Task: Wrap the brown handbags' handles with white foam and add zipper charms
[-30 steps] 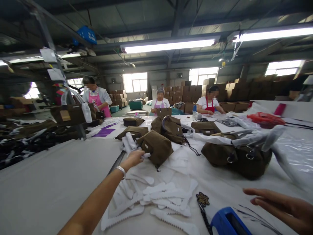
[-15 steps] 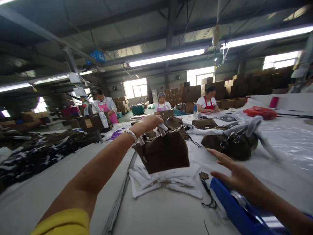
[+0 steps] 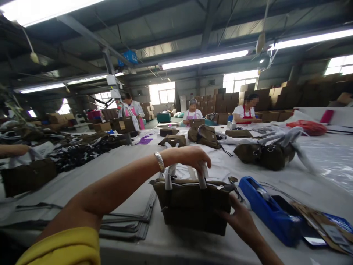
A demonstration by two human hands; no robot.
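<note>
A dark olive-brown handbag with a zipped top stands close in front of me on the white table. My left hand is closed around one of its handles, which is wrapped in white material. At the bag's right end my right hand grips the side, with the thumb on the front face and other fingers partly hidden. Right of that hand lies a blue tape dispenser. White strips lie behind the bag, partly covered by it.
Grey folded sheets lie left of the bag. More dark bags stand farther back. At far left a co-worker's hand holds another bag. Brown tags lie at right. Several co-workers are across the table.
The handbag has come nearer and lower, off the white strips. My right hand has moved from above the tape dispenser to the bag's right end. The view has shifted left.
</note>
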